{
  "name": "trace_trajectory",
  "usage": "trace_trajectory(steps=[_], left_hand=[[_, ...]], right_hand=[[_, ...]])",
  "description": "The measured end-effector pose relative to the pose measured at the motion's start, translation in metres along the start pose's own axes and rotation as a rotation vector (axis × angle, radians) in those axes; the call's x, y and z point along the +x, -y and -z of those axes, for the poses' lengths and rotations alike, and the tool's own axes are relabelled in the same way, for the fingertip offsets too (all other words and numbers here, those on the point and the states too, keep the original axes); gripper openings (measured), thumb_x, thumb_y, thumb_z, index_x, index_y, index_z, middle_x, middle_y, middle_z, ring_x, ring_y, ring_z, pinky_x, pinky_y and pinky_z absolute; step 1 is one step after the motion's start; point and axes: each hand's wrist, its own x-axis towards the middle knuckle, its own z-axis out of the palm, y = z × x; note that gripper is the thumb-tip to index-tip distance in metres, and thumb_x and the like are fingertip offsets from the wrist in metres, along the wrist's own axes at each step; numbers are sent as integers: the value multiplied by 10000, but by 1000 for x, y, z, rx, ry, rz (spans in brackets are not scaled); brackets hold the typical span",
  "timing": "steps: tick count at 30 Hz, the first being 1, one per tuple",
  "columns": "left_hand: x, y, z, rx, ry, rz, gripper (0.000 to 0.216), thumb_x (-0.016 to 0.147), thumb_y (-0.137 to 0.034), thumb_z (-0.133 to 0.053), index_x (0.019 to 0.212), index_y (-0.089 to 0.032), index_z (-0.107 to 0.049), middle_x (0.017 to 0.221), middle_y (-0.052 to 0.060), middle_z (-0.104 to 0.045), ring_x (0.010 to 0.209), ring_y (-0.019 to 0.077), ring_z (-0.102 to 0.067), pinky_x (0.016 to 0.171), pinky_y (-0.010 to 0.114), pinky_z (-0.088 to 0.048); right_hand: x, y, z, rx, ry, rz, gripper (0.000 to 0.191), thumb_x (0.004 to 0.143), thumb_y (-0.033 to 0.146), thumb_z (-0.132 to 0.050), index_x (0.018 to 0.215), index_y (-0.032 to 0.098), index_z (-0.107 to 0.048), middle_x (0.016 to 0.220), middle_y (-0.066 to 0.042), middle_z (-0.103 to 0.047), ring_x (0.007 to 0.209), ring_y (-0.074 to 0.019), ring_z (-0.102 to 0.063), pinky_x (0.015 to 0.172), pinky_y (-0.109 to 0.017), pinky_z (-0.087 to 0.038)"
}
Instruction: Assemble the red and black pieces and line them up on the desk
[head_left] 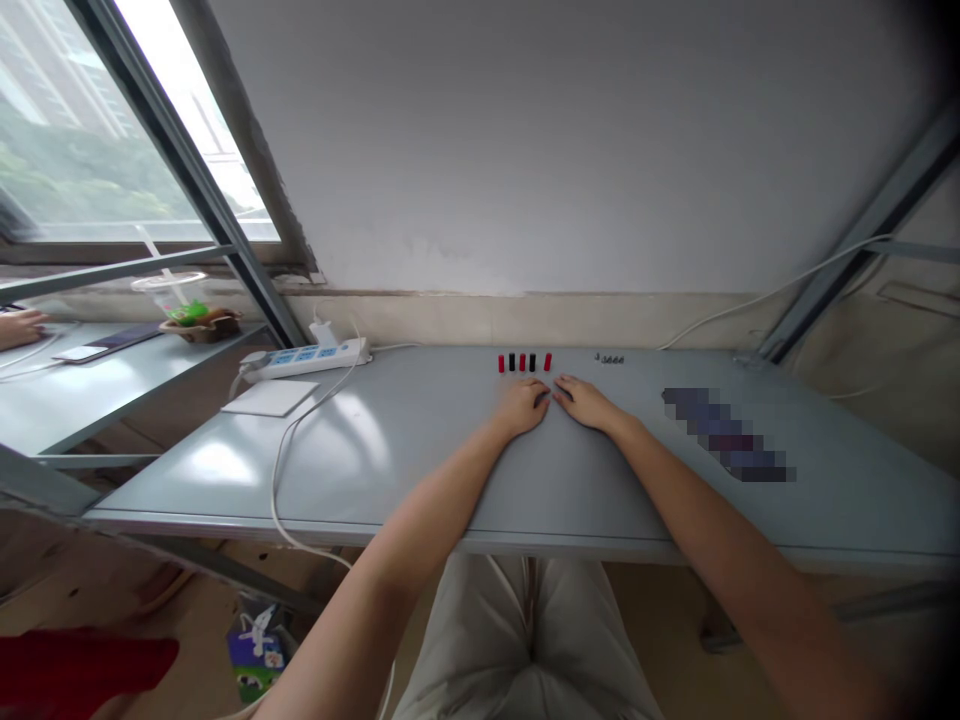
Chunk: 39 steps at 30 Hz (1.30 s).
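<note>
My left hand (523,405) rests low over the grey desk with its fingers curled and their tips brought together. Facing it, almost touching, is my right hand (587,403), also with bent fingers closed at the tips. Whatever the fingertips hold, if anything, is too small to make out. Just beyond the hands stands a row of small upright cylinders: a red cylinder (501,364) at the left end, a black cylinder (512,362), then more alternating ones up to a slightly tilted red cylinder (548,361). Several tiny metallic pieces (612,360) lie farther right, near the wall.
A white power strip (307,358) with plugs sits at the desk's back left, beside a flat white box (271,398). A white cable (279,470) hangs over the front edge. A pixelated dark object (727,437) lies right. Another person's hand (21,326) shows far left.
</note>
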Motion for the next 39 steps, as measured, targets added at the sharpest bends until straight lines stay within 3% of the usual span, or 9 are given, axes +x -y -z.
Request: trace_trajectory(steps=[10,16,21,30,34,37,39], left_hand=[[-1,-1,2,-21,-7,4,277,770,-180,-459,986,-122,-622,1019,98,-618,966,182,-552,884,317,-426],[0,-2,4,-68,-52,143,233,779,-184,-442,874,-151,-653,907,73,-649,837,162,-582,814,297,-450],[1,3,3,-81,-140,299,234,779,-191,-427,839,-156,-650,830,74,-657,757,166,-585,735,307,-464],[2,5,4,-127,-205,346,200,778,-189,-440,806,-163,-637,814,79,-653,754,171,-587,724,317,-464],[3,3,4,-160,-240,360,226,791,-205,-449,955,-159,-597,828,78,-648,767,173,-593,728,311,-464],[3,1,4,-200,-296,356,353,789,-265,-486,1128,-163,-491,821,61,-643,760,170,-594,721,303,-462],[4,0,4,-220,-311,317,353,798,-287,-480,1131,-171,-474,819,50,-639,754,162,-590,715,295,-458]], right_hand=[[-1,0,1,33,-39,-10,391,840,318,-417,1164,140,-545,1249,-131,-496,1165,-229,-436,974,-355,-323],[10,8,9,34,-143,-276,270,763,307,-525,971,182,-642,1037,-88,-616,1012,-227,-530,865,-350,-395],[29,9,9,157,-90,-353,317,702,359,-594,958,176,-638,920,-71,-649,861,-191,-588,754,-297,-431],[50,14,4,176,-90,-347,242,709,316,-565,896,175,-625,908,-80,-656,797,-187,-598,680,-285,-429],[44,23,8,121,-94,-338,201,738,296,-534,879,177,-613,883,-72,-661,802,-184,-593,678,-274,-412],[34,30,15,3,-67,-240,182,769,286,-490,860,192,-616,833,-74,-664,802,-200,-592,702,-295,-393],[26,35,21,-94,-54,-133,192,789,267,-457,859,190,-618,816,-85,-661,797,-213,-593,732,-322,-376]])
